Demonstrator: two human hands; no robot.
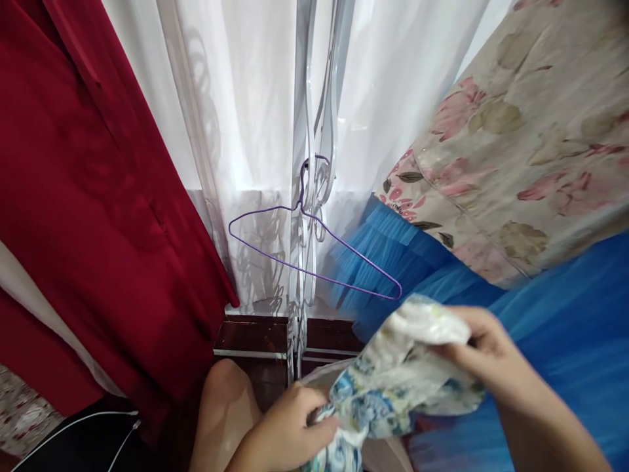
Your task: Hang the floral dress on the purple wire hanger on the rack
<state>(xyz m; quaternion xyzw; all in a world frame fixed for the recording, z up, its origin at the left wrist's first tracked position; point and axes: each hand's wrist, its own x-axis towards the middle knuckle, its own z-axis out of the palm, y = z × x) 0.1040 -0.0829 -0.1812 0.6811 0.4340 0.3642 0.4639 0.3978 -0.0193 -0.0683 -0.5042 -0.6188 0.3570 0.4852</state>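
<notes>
My left hand (287, 429) is closed on the lower part of a white cloth with blue flower print (393, 380), near the bottom middle. The upper edge of the same cloth is pinched by my right hand (484, 354), a little higher and to the right. The cloth hangs bunched between the two hands. Just above it, an empty purple wire hanger (314, 252) hangs by its hook from a white metal grille (312, 170) behind a sheer white curtain (236, 131). My bare knee (226, 400) shows to the left of my left hand.
A dark red curtain (88, 196) fills the left side. A floral bedsheet (531, 151) and blue ruffled fabric (540, 328) lie at the right. A dark wooden sill (250, 337) runs under the window. A white cable (93, 426) crosses black fabric at the bottom left.
</notes>
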